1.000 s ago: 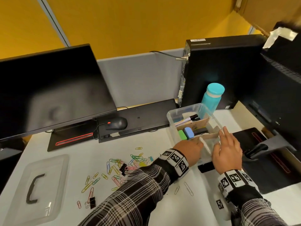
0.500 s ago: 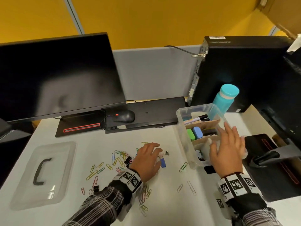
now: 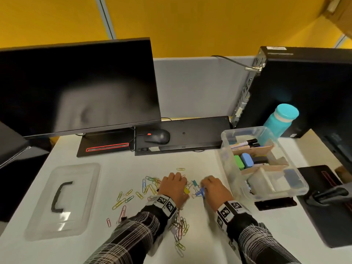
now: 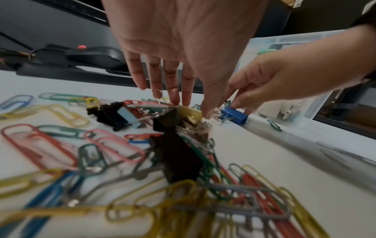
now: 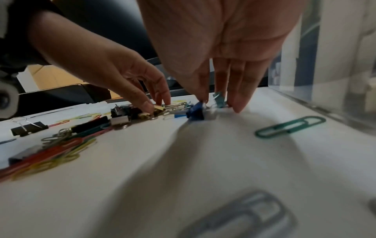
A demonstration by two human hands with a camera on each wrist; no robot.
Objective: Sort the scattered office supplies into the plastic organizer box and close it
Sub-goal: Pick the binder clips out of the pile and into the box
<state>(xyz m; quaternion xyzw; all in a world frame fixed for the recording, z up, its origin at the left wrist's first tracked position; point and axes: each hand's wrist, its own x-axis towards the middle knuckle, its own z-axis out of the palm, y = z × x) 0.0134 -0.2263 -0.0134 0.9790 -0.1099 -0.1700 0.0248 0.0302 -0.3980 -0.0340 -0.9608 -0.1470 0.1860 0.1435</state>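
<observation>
The right hand (image 3: 216,189), nearer the organizer box (image 3: 227,164), pinched the blue binder clip (image 4: 234,115); the left hand (image 3: 174,187) pinched the yellow binder clip (image 3: 186,190).

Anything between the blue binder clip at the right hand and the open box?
Nothing visible does. The right hand pinches the blue binder clip just left of the organizer box; only a green paper clip lies flat between, and the lid is off. The left hand pinches a yellow binder clip.
</observation>
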